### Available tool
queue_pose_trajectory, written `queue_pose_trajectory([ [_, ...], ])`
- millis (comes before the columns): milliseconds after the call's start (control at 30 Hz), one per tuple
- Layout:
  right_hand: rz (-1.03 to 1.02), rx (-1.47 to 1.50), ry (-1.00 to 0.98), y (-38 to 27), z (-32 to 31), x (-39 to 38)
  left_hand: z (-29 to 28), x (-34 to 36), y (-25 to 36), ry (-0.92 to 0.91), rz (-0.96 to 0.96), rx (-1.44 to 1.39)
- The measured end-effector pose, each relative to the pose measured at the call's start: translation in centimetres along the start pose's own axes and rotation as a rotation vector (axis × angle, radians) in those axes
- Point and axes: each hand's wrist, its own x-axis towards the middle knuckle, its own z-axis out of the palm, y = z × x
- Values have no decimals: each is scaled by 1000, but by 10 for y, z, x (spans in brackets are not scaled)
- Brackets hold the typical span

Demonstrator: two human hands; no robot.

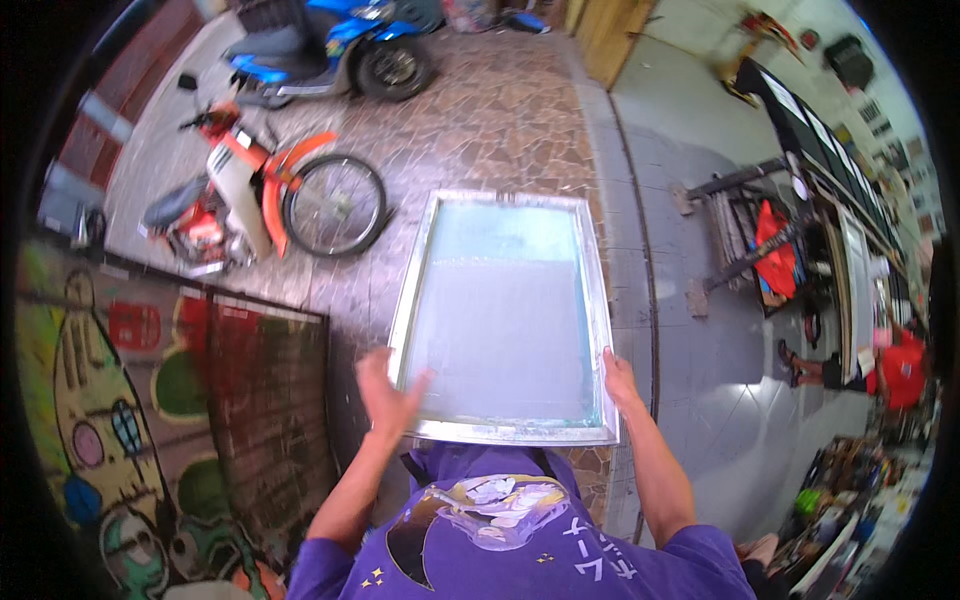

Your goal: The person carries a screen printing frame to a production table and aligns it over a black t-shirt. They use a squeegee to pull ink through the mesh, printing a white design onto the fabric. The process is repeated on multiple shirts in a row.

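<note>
In front of me is a screen printing frame (pixel 505 335), with a silver metal border and pale mesh that is bluish along its far end. My right hand (pixel 619 382) grips the frame's right side near the lower corner, thumb on the border and the other fingers mostly hidden beneath. At the left border my left hand (pixel 388 402) is blurred, its thumb and fingers spread apart. The thumb lies over the mesh side and the fingers outside the border; whether they touch the frame I cannot tell.
An orange motorbike (pixel 255 190) and a blue scooter (pixel 320 55) stand at the far left. Nearer on the left is a painted metal gate (pixel 265 400). To the right are a dark-legged work table (pixel 750 180), a person in red (pixel 903 370) and cluttered goods (pixel 850 490).
</note>
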Motion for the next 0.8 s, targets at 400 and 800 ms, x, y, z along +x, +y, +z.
queue_pose_trajectory([
  [400, -238, 444, 634, -11, -87, -83, 69, 139, 115, -511, -220, -775],
  [800, -447, 388, 736, -110, -203, -93, 163, 247, 278, -664, -129, -1143],
])
